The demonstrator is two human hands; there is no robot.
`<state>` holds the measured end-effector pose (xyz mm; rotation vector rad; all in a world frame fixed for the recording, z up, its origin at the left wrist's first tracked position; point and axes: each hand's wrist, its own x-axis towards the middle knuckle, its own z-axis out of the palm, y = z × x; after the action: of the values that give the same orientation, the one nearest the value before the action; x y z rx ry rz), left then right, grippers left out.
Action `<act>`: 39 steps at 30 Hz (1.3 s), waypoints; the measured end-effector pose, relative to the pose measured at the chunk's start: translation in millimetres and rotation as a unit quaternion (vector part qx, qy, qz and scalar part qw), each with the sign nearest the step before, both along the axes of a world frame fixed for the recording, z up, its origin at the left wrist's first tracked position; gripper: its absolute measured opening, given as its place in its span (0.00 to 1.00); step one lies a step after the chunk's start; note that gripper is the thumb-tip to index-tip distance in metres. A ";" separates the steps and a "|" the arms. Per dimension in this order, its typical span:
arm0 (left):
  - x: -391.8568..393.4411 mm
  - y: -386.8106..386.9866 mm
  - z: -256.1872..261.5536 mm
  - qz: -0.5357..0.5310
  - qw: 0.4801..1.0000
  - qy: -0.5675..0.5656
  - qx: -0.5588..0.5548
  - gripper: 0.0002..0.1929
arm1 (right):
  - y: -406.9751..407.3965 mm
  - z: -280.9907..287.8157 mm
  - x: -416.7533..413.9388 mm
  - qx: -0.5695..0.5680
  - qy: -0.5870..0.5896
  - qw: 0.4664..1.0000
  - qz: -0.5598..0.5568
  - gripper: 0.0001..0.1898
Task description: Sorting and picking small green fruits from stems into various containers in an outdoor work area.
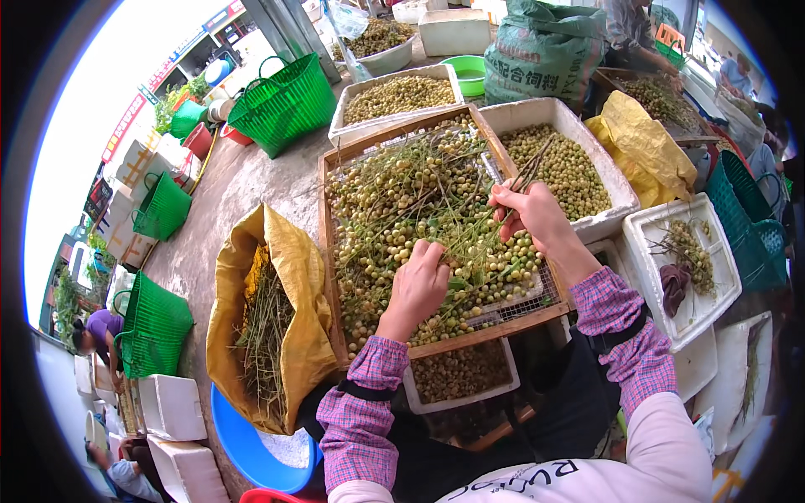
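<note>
A wood-framed wire-mesh tray [325,264] lies before me, heaped with small round yellow-green fruits [390,239] on thin green stalks. Over its right part, my right hand [525,214] pinches a bunch of stalks [528,166] between thumb and fingers. My left hand [420,286] is lower, near the tray's middle, with curled fingers at the fruit stalks; whether it grips one is hidden. Loose fruits fill a white foam box [619,188] behind the tray's right side and another foam box [336,133] at its far edge. A further foam box [465,405] sits under the near edge.
Left of the tray stands a yellow woven sack [289,270] of bare stalks, beside a blue basin [251,456]. Green baskets [286,104] stand farther left. At right are a foam tray [723,302] and a yellow sack [648,144]. A co-worker [629,38] handles fruit at the upper right.
</note>
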<state>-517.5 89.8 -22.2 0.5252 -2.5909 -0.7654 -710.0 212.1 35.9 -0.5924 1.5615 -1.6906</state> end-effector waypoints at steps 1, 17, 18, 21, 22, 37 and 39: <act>-0.6 -0.3 3.5 0.018 0.999 -0.040 -0.011 0.10 | 1.6 0.5 -1.1 0.004 0.010 1.000 0.007 0.12; -9.9 -3.3 -1.2 -0.074 0.882 0.091 0.456 0.09 | 4.1 -5.0 -24.2 -0.051 -0.048 0.996 -0.062 0.13; -9.6 -3.5 -1.2 -0.073 0.883 0.092 0.454 0.09 | 2.6 -6.0 -23.6 -0.052 -0.047 0.996 -0.060 0.13; -8.0 -8.0 -5.9 -0.064 0.899 0.117 0.417 0.10 | -0.5 -8.6 -17.2 -0.089 -0.071 0.992 -0.051 0.13; -8.0 -9.6 -9.4 -0.063 0.899 0.118 0.417 0.10 | -1.4 -7.6 -15.3 -0.089 -0.071 0.992 -0.051 0.13; -11.8 -15.5 -9.7 -0.047 0.980 0.091 0.170 0.13 | 5.7 -0.8 -33.2 -0.069 -0.041 0.991 -0.107 0.12; -12.8 -9.9 -2.4 -0.016 0.992 0.126 0.018 0.13 | 7.5 0.9 -38.9 -0.079 -0.034 0.989 -0.119 0.12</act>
<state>-530.3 79.9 -24.6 0.3699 -2.3606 -0.8328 -748.9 219.6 36.8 -0.4349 1.5062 -2.0072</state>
